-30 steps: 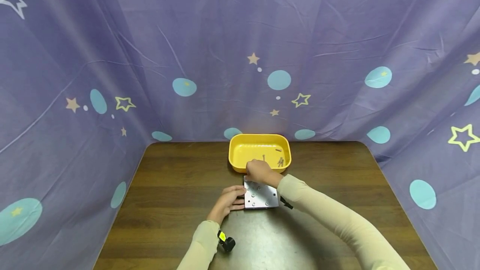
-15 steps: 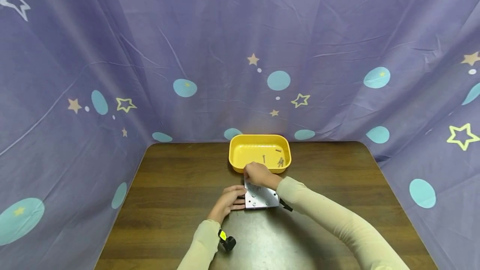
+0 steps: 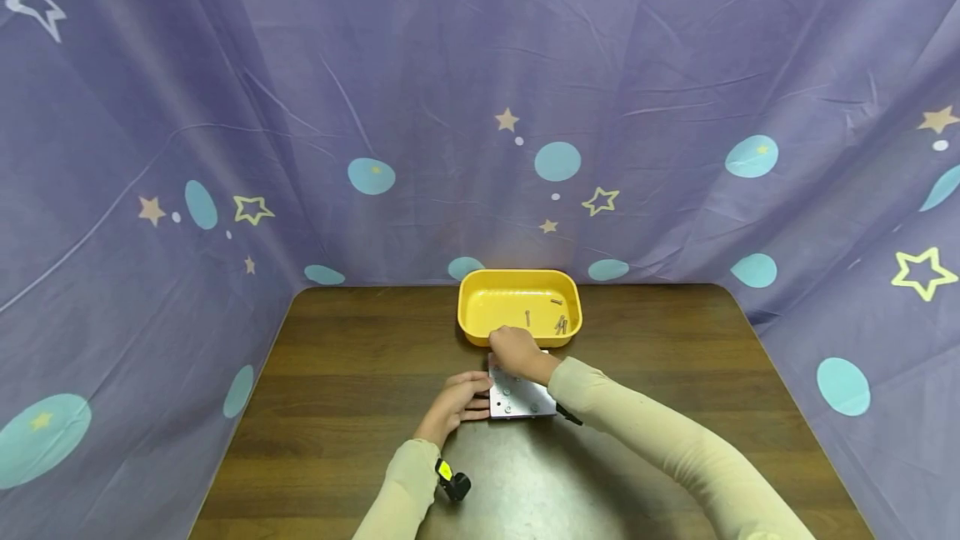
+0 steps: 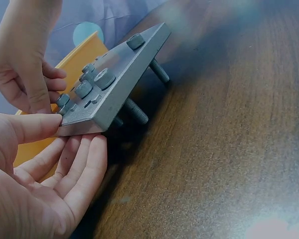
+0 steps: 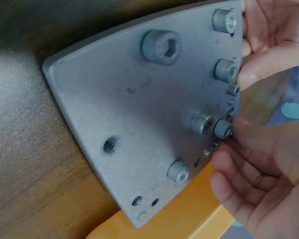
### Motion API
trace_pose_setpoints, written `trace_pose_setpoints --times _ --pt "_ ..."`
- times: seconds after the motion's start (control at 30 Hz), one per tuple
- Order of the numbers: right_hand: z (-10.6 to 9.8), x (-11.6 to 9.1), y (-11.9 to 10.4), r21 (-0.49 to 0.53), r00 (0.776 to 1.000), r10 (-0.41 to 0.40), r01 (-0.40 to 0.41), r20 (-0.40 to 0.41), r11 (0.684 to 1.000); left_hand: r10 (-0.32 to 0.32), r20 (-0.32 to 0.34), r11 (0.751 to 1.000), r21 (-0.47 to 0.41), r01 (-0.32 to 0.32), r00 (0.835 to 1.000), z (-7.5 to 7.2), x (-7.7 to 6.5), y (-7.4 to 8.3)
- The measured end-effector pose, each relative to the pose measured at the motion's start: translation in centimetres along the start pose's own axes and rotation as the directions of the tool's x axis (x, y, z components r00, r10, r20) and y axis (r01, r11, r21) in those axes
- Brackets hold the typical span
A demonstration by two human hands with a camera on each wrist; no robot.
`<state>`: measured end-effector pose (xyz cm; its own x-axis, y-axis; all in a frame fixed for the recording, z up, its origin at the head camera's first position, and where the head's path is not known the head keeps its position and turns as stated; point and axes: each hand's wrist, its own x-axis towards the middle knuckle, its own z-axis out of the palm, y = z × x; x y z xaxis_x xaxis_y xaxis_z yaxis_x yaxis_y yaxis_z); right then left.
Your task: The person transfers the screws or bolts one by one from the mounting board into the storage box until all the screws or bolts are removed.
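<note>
A grey metal plate (image 3: pixel 528 401) lies in front of the yellow bin, several socket-head screws standing in it. Threaded shanks stick out beneath it in the left wrist view. My left hand (image 4: pixel 47 181) grips the plate's left edge, thumb on top and fingers underneath. With thumb and fingertips, my right hand (image 5: pixel 269 172) pinches the head of a socket-head screw (image 5: pixel 223 129) near that same edge. Bare threaded holes, such as one threaded hole (image 5: pixel 110 145), show elsewhere in the plate. In the head view my right hand covers the plate's far left corner.
The yellow bin (image 3: pixel 517 275) stands just behind the plate, with several loose screws (image 3: pixel 561 325) inside. Both rest on a brown wooden table (image 3: pixel 360 407). A purple patterned cloth (image 3: pixel 465 215) hangs behind the table and along both sides.
My right hand has shifted very slightly toward me, staying over the plate's far left corner. My left hand keeps its hold on the edge.
</note>
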<state>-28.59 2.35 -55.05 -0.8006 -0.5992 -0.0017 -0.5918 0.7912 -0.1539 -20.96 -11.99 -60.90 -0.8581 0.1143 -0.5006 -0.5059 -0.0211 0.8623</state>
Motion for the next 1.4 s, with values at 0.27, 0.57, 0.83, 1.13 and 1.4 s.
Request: trace_pose_setpoints --times 0.27,0.57,0.83,1.13,1.4 --pt "0.0 0.17 -0.1 0.11 0.997 0.024 -0.032 0.069 0.993 0.006 0.0 1.0 -0.004 -0.006 1.0 -0.05 -0.09 -0.11" --pt "-0.04 0.02 -0.08 0.098 0.997 0.071 -0.073 0.031 0.992 -0.006 0.006 1.0 0.006 0.006 1.0 -0.07 -0.06 -0.05" --pt "-0.05 0.1 -0.4 0.131 0.997 0.068 -0.074 0.047 0.989 0.006 0.007 1.0 -0.008 -0.006 1.0 -0.04 0.03 -0.24" --pt "0.4 0.25 0.12 0.167 0.996 0.065 -0.075 0.064 0.983 -0.004 0.002 1.0 0.004 0.004 1.0 0.02 0.13 -0.5" --pt "-0.44 0.62 0.57 0.213 0.997 0.041 -0.053 0.065 0.976 0.006 -0.001 1.0 0.002 -0.006 1.0 0.03 -0.02 -0.38"
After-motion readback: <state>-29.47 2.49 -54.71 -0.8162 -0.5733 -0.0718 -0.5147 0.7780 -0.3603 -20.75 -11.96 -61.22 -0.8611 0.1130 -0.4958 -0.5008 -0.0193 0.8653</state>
